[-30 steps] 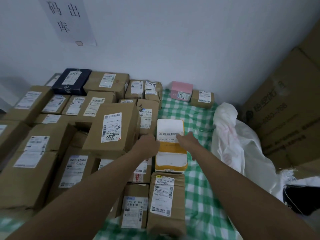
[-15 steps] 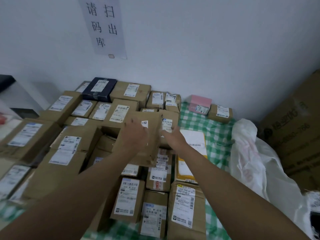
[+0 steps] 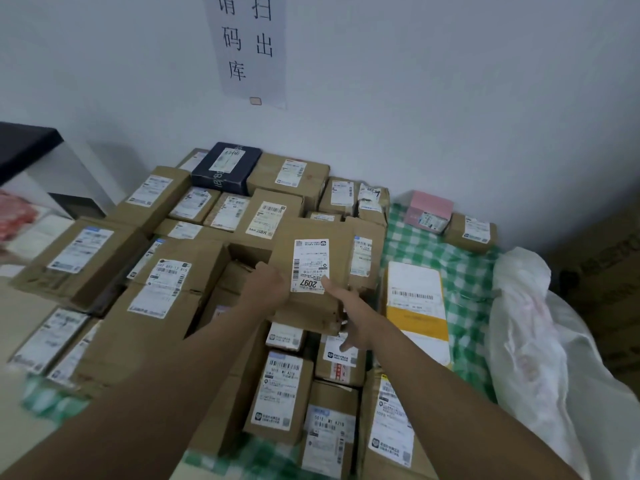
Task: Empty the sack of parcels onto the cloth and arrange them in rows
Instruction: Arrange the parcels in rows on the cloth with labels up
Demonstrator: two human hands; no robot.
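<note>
Left of the left-hand fingers, brown cardboard parcels (image 3: pixel 166 289) lie packed edge to edge, labels up; more than twenty brown boxes are in view overall, too crowded for an exact count. One dark blue box (image 3: pixel 227 169) sits behind them against the wall. The left hand (image 3: pixel 266 282) presses against the left edge of one raised brown parcel (image 3: pixel 311 271) bearing a label marked 2097; its fingers are curled around that edge, partly hidden. The right hand (image 3: pixel 346 317) lies against the parcel's lower right corner, index finger extended on the label, the remaining fingers spread loosely downward. Just right of the right-hand fingers, one white and yellow mailer (image 3: pixel 415 306) lies flat on the green checked cloth (image 3: pixel 464 271). Beyond the fingers, near the wall, stand one pink box (image 3: pixel 429 209) and one small brown box (image 3: pixel 472 232). Farthest right, one white sack (image 3: pixel 540 341) lies crumpled on the cloth's edge.
</note>
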